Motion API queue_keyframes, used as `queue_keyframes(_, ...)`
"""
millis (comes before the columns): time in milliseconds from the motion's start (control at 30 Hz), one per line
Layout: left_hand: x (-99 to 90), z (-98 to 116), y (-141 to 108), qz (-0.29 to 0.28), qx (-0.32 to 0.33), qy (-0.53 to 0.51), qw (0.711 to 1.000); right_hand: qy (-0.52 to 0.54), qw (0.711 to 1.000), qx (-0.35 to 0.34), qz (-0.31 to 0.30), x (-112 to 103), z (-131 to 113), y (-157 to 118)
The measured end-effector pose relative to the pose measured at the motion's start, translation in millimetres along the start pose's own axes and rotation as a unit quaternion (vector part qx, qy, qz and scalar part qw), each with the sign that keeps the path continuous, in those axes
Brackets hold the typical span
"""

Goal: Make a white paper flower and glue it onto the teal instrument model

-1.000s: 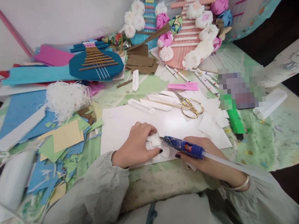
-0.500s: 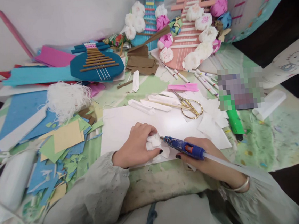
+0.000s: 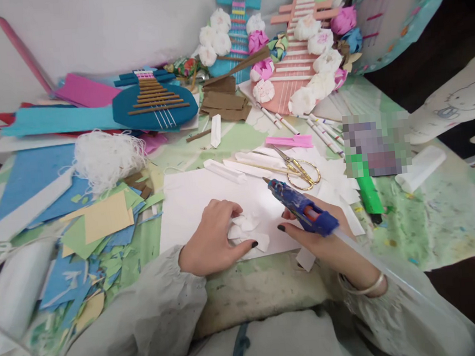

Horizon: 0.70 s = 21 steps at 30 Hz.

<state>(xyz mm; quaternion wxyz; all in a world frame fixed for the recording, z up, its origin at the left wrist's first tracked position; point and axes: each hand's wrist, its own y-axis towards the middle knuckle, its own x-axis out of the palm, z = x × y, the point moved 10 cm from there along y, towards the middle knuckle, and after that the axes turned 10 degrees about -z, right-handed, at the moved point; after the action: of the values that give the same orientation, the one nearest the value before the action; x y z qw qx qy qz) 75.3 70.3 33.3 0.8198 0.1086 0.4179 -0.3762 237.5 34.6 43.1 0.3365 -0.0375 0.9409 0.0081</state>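
My left hand [image 3: 215,238] rests at the front of a white sheet of paper [image 3: 189,196], thumb and fingers spread apart. Crumpled white paper pieces [image 3: 248,227] lie between its fingertips, apparently loose on the sheet. In my right hand [image 3: 336,236] is a blue hot glue gun [image 3: 302,208], its nozzle tilted up and to the left, clear of the paper pieces. A long translucent glue stick [image 3: 367,255] sticks out of its back. Just under that hand shows a small white paper scrap [image 3: 305,259].
Gold-handled scissors [image 3: 303,173], folded white strips [image 3: 224,171] and a green tube-like item [image 3: 370,194] lie beyond my hands. Paper scraps [image 3: 105,217] and white string [image 3: 109,159] cover the left side. Decorated paper instruments [image 3: 285,88] stand along the back, beside markers [image 3: 325,136].
The glue gun has lifted away from the white paper pieces, its nozzle now pointing farther up. My left fingers have loosened from the crumpled paper, which sits lower and flatter.
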Motion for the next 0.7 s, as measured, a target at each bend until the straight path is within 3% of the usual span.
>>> queue_keyframes(167, -0.4, -1.4, -2.4, 0.001, 0.006, -0.009, 1.000, -0.058, 0.996, -0.050, -0.046, 25.9, -22.0, 21.8)
queue_keyframes(333, -1.4, -6.6, -2.5, -0.007, -0.004, -0.025, 1.000, -0.107, 0.990, -0.062, -0.064, 44.5, -26.2, 27.5)
queue_keyframes(700, 2.9, -7.6, -1.3, -0.040, -0.004, -0.036, 0.999, -0.021, 0.997, -0.062, -0.043, 38.6, -25.5, 19.8)
